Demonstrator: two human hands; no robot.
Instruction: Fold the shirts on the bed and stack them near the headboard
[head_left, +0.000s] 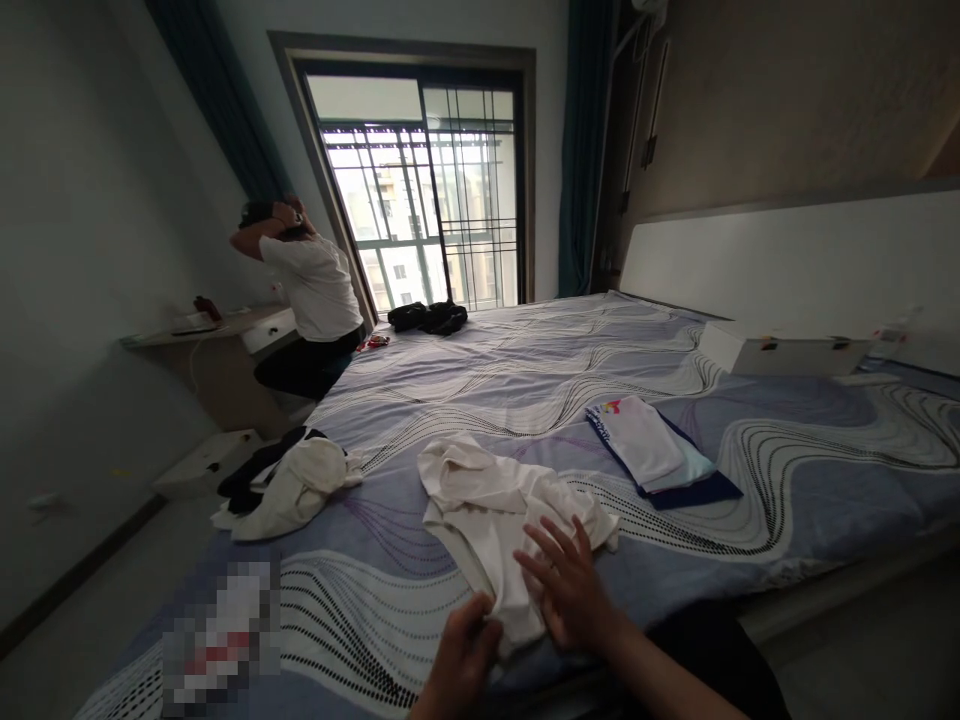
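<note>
A crumpled white garment (517,500), perhaps a shirt, lies on the bed in front of me. My left hand (469,640) pinches its near edge between thumb and fingers. With fingers spread, my right hand (566,585) rests on the cloth's right side. To the right are folded clothes (649,445), white and pale blue over dark blue, apart from both hands. A loose heap of white and black clothes (300,480) sits near the bed's left edge. How the white garment's far part is folded cannot be made out.
The bed (517,395) has a wavy-patterned sheet. A white box (780,350) stands by the headboard (787,260). Black clothing (427,317) lies at the far edge. A person (311,290) sits beside a desk (217,330), arms raised to the head. A blurred patch (225,635) covers something at lower left.
</note>
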